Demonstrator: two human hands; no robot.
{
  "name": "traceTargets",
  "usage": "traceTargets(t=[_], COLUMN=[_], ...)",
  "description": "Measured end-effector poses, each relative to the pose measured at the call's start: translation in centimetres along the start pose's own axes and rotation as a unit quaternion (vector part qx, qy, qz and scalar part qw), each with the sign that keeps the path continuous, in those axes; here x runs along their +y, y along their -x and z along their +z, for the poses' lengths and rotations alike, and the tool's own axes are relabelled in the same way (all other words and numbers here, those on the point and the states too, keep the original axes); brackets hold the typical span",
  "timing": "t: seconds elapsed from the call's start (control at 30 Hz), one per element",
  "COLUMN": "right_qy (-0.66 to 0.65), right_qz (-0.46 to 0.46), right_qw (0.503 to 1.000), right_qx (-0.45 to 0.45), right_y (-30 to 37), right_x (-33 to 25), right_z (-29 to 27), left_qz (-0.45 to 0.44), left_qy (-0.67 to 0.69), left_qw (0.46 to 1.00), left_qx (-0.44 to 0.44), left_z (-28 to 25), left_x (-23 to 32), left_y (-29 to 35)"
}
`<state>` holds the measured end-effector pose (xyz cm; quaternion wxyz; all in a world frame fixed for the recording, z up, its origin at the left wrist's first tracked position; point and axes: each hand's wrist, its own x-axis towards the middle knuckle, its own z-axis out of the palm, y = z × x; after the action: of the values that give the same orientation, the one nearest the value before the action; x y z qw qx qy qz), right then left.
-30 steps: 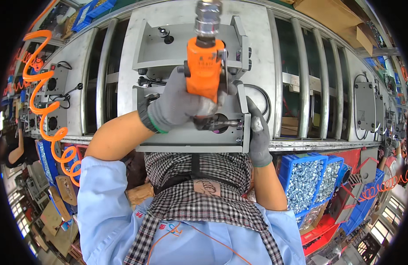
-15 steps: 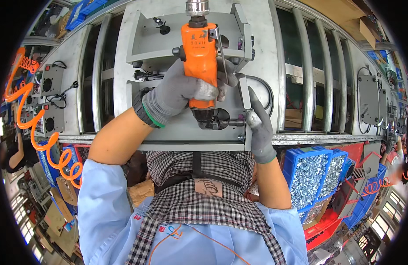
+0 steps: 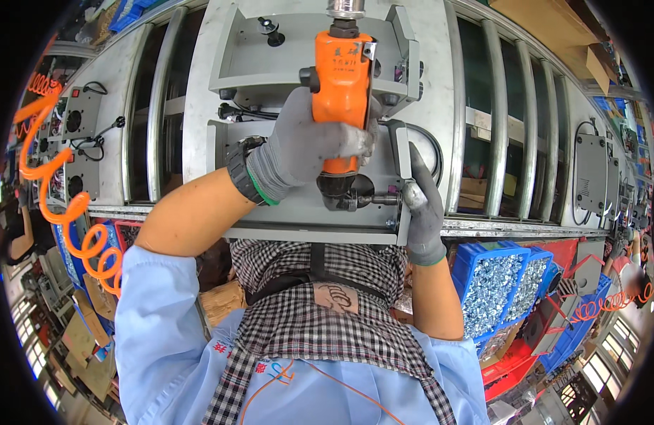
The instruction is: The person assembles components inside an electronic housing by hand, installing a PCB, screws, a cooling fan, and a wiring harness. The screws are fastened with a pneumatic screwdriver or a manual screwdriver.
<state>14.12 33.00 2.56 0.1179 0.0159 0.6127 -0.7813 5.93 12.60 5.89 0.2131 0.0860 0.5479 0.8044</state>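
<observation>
My left hand [image 3: 302, 145], in a grey glove, is closed round the orange body of an angled power driver [image 3: 342, 81]. The tool's dark angle head lies low over a grey metal casing [image 3: 299, 216]. Its socket end [image 3: 387, 200] points right and meets the inside of the casing's right wall. My right hand [image 3: 424, 212], also gloved, is at that wall. Its thumb tip lies by the wall's edge, level with the socket, and the index finger stretches along the outer side. The other right fingers are mostly hidden. A small screw head [image 3: 391, 222] shows near the wall's lower corner.
A second grey casing [image 3: 235, 60] with a black fitting lies just beyond. Metal rollers [image 3: 493, 120] flank the white work board. Blue bins [image 3: 491, 283] of small metal hardware stand at the right. An orange coiled hose [image 3: 72, 205] hangs at the left; more grey units [image 3: 593, 166] sit farther right.
The bench and casings have shifted slightly right in the view. The driver has shifted a little more, its body leaning slightly. Both hands keep their places on driver and wall.
</observation>
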Motion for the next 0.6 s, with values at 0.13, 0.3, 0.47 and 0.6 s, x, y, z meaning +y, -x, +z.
traceTargets(t=[0.13,0.3,0.47,0.6], right_qy=[0.032,0.013,0.014,0.010], right_qz=[-0.031,-0.020,0.021,0.012], right_qw=[0.999,0.999,0.999,1.000], right_qx=[0.008,0.032,0.040,0.025], right_y=[0.0,0.2,0.0,0.0], right_x=[0.8,2.0,1.7,1.1], right_z=[-0.2,-0.5,-0.1,0.5], left_qz=[-0.116,-0.119,-0.041,-0.055], left_qy=[0.122,0.065,-0.080,-0.112], left_qw=[0.985,0.989,0.995,0.989], left_qx=[-0.025,-0.056,-0.033,-0.082], left_z=[-1.8,0.2,1.7,0.5], left_x=[-0.2,-0.5,-1.2,-1.5], left_y=[-0.4,0.8,1.6,0.9])
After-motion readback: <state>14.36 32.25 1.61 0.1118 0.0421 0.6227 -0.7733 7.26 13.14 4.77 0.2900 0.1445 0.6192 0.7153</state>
